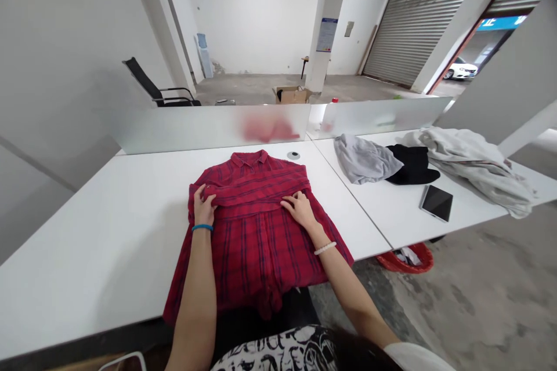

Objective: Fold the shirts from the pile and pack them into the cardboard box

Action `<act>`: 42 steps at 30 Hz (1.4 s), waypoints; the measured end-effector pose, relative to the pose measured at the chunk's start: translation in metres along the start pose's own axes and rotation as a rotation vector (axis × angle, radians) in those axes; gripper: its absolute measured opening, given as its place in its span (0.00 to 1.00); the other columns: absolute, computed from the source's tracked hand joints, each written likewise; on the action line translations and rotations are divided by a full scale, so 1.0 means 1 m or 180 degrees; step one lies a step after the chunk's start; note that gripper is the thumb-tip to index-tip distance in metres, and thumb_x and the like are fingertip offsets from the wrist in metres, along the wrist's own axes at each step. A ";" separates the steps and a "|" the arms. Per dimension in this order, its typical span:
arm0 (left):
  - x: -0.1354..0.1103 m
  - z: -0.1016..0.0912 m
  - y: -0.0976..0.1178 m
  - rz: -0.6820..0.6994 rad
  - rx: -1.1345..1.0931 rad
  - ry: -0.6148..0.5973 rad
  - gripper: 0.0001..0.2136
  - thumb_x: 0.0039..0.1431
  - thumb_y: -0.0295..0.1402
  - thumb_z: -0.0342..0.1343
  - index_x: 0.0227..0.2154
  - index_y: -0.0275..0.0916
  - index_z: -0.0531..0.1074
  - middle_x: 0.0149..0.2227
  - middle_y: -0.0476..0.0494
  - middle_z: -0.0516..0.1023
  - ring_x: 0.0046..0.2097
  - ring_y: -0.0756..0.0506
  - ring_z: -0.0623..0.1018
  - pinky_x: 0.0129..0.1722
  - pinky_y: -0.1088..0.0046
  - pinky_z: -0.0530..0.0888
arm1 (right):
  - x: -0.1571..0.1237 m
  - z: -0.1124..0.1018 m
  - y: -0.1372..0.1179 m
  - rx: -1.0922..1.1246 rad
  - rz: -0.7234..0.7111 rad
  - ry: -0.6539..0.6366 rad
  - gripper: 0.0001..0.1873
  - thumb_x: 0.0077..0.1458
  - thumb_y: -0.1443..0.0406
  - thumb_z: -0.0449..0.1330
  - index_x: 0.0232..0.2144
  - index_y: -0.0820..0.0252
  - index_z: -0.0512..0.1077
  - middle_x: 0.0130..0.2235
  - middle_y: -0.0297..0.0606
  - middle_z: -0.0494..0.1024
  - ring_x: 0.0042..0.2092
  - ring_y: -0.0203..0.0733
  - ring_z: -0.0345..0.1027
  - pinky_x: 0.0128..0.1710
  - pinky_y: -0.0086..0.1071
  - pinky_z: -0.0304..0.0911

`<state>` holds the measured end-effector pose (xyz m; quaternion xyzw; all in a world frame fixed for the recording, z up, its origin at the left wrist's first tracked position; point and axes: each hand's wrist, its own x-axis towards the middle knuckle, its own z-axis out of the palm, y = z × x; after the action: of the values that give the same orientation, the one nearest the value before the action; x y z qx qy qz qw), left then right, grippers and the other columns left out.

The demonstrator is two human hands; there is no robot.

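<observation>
shirt (243, 237): one, red with dark checks, laid out in the middle of the frame on the white table (87, 255), right under both of your hands. its long axis runs from the collar (249, 158) at centre top down toward you, and the hem hangs past the near edge at lower centre. a folded band (250, 192), likely sleeve, lies crosswise over it, left to right. your left hand (204, 207) is at the band's left end, your right hand (299, 208) near its right end, so neither is clearly nearer. both have bent fingers with the tips on the cloth; you can't tell from here whether they pinch it or only press.

count outward: one blue band (202, 226) on your left wrist, one pale bracelet (325, 248) on your right. one grommet (293, 155) sits just beyond the shirt's right shoulder. at right of the frame lie three cloths, grey (365, 159), black (413, 162) and pale (465, 153), with one tablet (437, 203) near them. one red bin (429, 261) stands below, lower right. behind the table, two frosted panels (187, 127), one chair (145, 84) at upper left, one box (293, 95) at upper centre.
</observation>
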<state>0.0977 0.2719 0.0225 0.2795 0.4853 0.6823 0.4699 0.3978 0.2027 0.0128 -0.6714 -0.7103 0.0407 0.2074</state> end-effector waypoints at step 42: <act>-0.120 0.275 0.136 0.1097 0.0158 -0.3868 0.22 0.61 0.27 0.46 0.59 0.41 0.61 0.55 0.42 0.70 0.58 0.42 0.67 0.58 0.55 0.63 | 0.037 -0.001 -0.045 -0.0486 0.0312 -0.0188 0.28 0.59 0.75 0.44 0.61 0.59 0.56 0.53 0.50 0.67 0.49 0.46 0.67 0.43 0.35 0.66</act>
<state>0.3258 0.2602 0.2595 0.7021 0.0956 0.4561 0.5384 0.3558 0.2338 0.0376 -0.7177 -0.6834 0.0163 0.1324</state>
